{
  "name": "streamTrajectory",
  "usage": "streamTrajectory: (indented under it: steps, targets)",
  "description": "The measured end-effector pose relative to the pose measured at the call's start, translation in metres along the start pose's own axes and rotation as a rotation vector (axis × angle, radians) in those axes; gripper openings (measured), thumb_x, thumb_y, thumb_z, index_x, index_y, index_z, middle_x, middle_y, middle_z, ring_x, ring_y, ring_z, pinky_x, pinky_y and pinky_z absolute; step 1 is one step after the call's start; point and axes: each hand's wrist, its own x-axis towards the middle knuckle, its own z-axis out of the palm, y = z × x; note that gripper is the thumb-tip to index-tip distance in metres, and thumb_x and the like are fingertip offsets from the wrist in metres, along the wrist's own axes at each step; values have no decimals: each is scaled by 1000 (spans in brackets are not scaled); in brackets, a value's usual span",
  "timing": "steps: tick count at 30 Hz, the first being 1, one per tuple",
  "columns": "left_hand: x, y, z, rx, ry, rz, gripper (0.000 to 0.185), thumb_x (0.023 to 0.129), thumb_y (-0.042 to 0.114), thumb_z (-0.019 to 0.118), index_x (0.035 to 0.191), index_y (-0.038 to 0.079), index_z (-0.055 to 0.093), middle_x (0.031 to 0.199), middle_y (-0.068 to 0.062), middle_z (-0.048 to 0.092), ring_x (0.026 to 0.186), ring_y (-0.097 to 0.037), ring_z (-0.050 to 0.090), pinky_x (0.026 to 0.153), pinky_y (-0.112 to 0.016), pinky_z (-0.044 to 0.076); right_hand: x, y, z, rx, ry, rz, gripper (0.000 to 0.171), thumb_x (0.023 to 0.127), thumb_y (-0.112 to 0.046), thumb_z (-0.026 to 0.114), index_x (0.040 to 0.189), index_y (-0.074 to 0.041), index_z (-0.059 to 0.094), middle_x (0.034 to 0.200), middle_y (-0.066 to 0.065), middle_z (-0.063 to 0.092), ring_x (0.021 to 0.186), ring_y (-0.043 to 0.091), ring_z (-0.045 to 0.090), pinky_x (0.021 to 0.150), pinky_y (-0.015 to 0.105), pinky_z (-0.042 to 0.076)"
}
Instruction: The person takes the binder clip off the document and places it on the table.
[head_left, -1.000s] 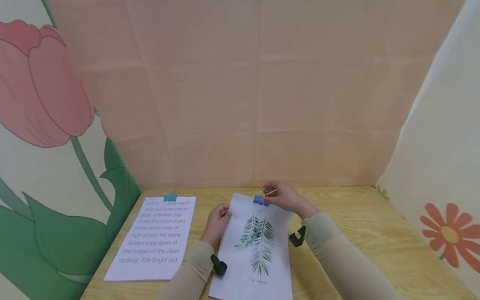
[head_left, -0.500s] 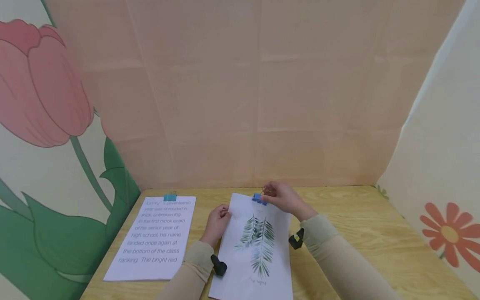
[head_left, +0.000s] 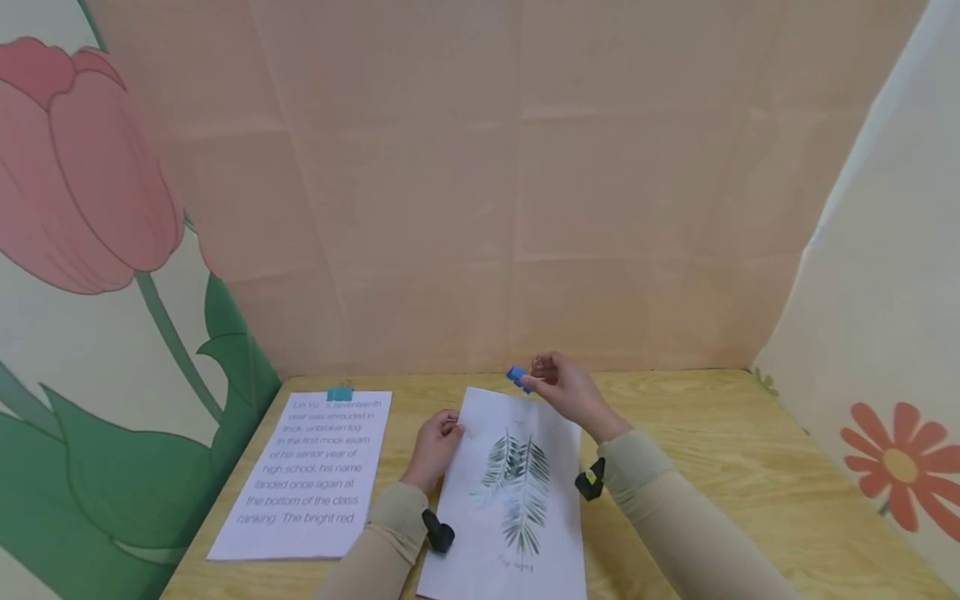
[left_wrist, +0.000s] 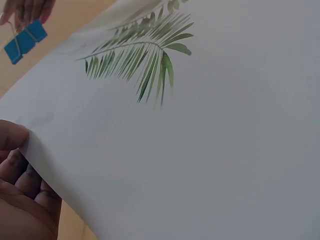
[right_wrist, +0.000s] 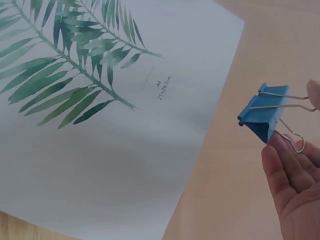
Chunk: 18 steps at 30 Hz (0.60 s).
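My right hand (head_left: 572, 397) holds a blue binder clip (head_left: 517, 377) just beyond the top edge of a white pad of paper (head_left: 465, 517). In the right wrist view the binder clip (right_wrist: 265, 111) is apart from the paper, its wire handles between thumb and fingers (right_wrist: 290, 170). Green palm leaves and small print mark the paper's face (right_wrist: 150, 185). My left hand (head_left: 433, 447) pinches the pad's left edge near the top. The left wrist view shows its thumb (left_wrist: 12, 136) over the paper and its curled fingers below the edge.
To the left lies a printed text sheet (head_left: 292, 542) with a teal binder clip (head_left: 340, 394) on its top edge. The wooden table (head_left: 720, 492) meets a pinkish backdrop (head_left: 420, 208). Flower-painted panels (head_left: 885, 333) stand on both sides.
The blue binder clip has come off the pad's top edge; my right hand has lifted it up and away. My left hand has stayed at the left edge.
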Motion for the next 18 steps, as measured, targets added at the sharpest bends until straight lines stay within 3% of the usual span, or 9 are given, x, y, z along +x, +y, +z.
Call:
streamTrajectory:
  steps: [18]
  targets:
    - [-1, 1, -1, 18, 7, -72, 16, 103, 7, 60, 115, 1, 66, 105, -10, 71, 89, -20, 63, 80, -36, 53, -9, 11, -10, 61, 15, 34, 57, 97, -18, 74, 142, 7, 50, 132, 27, 60, 116, 42, 64, 93, 51, 55]
